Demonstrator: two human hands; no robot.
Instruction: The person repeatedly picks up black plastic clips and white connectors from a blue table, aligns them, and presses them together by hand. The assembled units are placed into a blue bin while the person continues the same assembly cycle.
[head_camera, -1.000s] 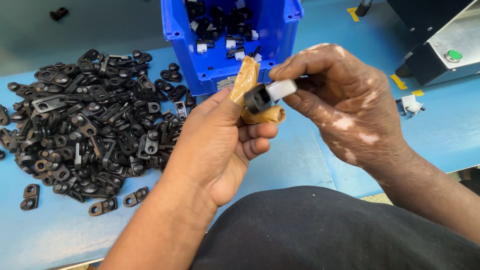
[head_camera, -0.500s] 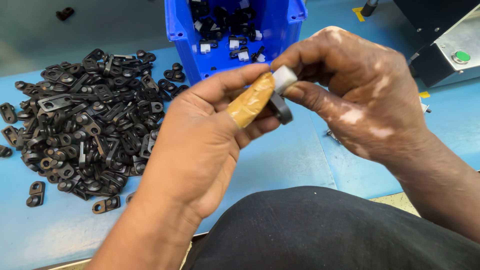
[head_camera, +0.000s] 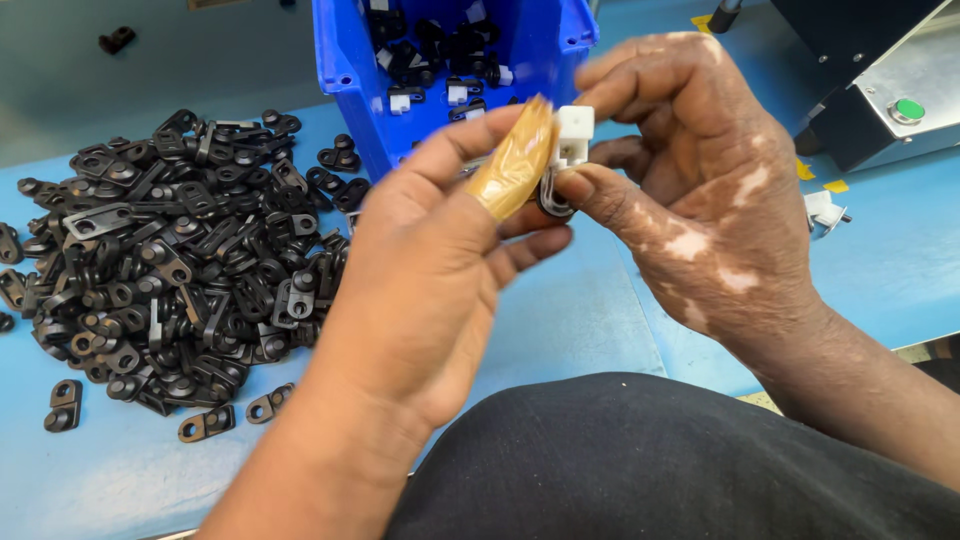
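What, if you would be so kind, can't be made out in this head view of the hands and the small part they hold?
- Black part: mostly hidden by left hand and right hand; shape unclear.
- White clip: lower end covered by fingers.
- Blue bin: top cut off by the frame edge.
- Grey machine: cropped at the right corner.

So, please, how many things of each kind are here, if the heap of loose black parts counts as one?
Hands: 2 (left hand, right hand)
White and black part, held by both: 1
Tan finger cover: 1
Blue bin: 1
Heap of black parts: 1
Green button: 1
Total: 7
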